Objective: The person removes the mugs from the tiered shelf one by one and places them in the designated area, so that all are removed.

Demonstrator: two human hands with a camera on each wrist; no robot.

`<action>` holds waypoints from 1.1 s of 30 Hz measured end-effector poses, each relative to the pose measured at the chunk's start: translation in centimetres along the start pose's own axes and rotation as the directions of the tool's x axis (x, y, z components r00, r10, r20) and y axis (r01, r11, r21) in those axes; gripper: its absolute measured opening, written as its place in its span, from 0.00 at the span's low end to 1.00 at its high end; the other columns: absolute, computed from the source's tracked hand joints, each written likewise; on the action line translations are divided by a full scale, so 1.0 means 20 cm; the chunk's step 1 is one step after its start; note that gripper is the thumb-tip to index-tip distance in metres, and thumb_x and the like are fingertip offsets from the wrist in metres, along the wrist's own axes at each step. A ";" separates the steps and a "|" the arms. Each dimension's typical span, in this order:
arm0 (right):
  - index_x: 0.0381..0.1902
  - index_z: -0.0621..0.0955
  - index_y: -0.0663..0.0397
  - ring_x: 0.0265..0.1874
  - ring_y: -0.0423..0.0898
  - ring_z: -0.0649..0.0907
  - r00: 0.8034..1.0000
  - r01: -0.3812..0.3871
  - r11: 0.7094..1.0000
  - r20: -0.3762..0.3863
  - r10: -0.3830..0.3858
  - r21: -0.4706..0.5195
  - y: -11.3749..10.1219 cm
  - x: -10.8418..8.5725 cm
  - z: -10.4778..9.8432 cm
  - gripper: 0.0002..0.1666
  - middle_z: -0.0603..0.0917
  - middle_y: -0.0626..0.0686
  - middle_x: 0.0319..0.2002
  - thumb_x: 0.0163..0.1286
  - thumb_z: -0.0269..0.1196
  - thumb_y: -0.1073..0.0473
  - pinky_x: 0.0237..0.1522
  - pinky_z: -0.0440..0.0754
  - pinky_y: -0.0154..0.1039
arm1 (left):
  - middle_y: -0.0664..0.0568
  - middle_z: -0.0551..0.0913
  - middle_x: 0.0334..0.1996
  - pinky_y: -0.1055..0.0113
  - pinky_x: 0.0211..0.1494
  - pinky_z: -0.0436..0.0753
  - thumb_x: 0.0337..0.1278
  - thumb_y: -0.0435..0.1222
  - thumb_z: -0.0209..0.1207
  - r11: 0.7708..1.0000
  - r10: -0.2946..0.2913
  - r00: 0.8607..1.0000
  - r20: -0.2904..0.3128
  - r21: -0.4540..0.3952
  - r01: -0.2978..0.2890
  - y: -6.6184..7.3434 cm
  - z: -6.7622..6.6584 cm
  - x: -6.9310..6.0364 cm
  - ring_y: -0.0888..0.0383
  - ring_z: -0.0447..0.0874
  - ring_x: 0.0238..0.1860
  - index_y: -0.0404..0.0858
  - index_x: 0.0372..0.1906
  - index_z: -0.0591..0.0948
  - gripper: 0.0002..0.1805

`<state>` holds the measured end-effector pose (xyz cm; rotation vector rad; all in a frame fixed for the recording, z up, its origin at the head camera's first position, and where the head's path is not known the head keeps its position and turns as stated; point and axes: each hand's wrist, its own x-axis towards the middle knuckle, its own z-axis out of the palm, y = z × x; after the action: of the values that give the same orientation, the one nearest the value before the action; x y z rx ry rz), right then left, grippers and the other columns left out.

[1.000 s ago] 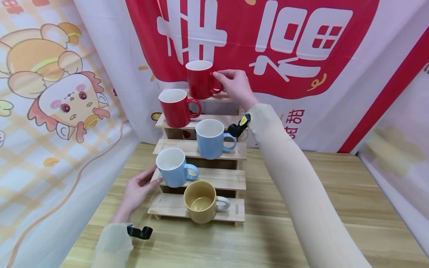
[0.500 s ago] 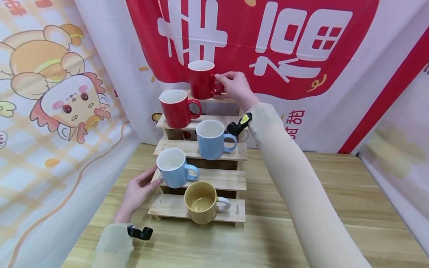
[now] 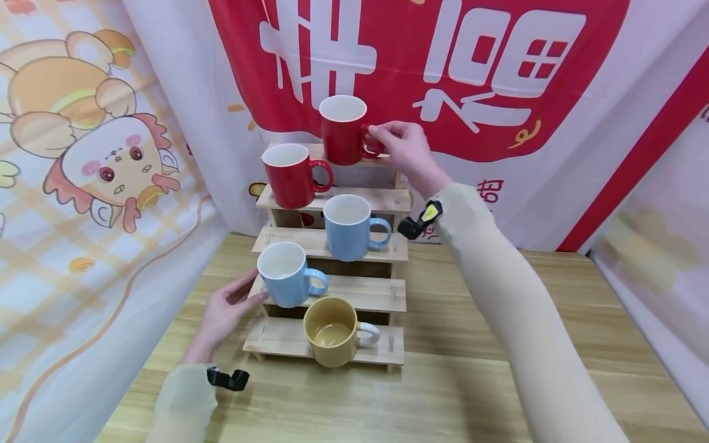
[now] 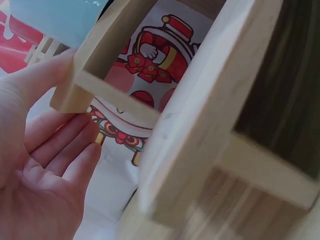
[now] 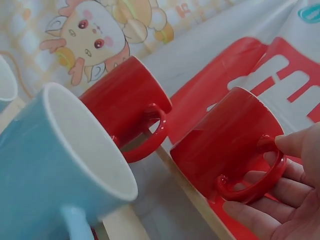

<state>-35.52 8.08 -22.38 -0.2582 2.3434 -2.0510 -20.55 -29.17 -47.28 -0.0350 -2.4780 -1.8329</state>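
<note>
My right hand (image 3: 407, 154) pinches the handle of a red mug (image 3: 342, 132) at the top step of a wooden tiered rack (image 3: 376, 295). In the right wrist view, the thumb lies on that handle with the fingers behind it. My left hand (image 3: 224, 314) grips the left end of a lower step, thumb above and fingers below, as the left wrist view shows. A second red mug (image 3: 289, 177) stands one step down. Below it are a blue mug (image 3: 348, 227), a light blue mug (image 3: 285, 274) near my left fingertips, and a yellow mug (image 3: 331, 332) with a white handle.
The rack stands on a wood-grain table (image 3: 498, 344). Behind it hangs a white cloth with a large red print (image 3: 399, 80). A cartoon-printed cloth (image 3: 111, 154) borders the left side, and another pale cloth (image 3: 653, 234) the right.
The top red mug has shifted to the right along the top step, with my right hand on its handle. My left hand and the other mugs keep their places.
</note>
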 end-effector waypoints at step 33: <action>0.59 0.81 0.55 0.41 0.40 0.89 0.973 -0.021 0.998 -0.229 0.035 0.062 0.28 -0.89 -1.07 0.29 0.88 0.46 0.47 0.66 0.71 0.45 0.41 0.87 0.32 | 0.42 0.67 0.73 0.70 0.69 0.70 0.50 0.47 0.77 0.995 -0.012 0.995 0.102 0.100 0.002 0.01 -0.06 0.05 0.46 0.66 0.72 0.37 0.75 0.67 0.49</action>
<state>-21.13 32.12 -26.61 0.0155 2.3866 -2.2430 -21.52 -30.18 -46.68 -0.1191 -2.6381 -1.7494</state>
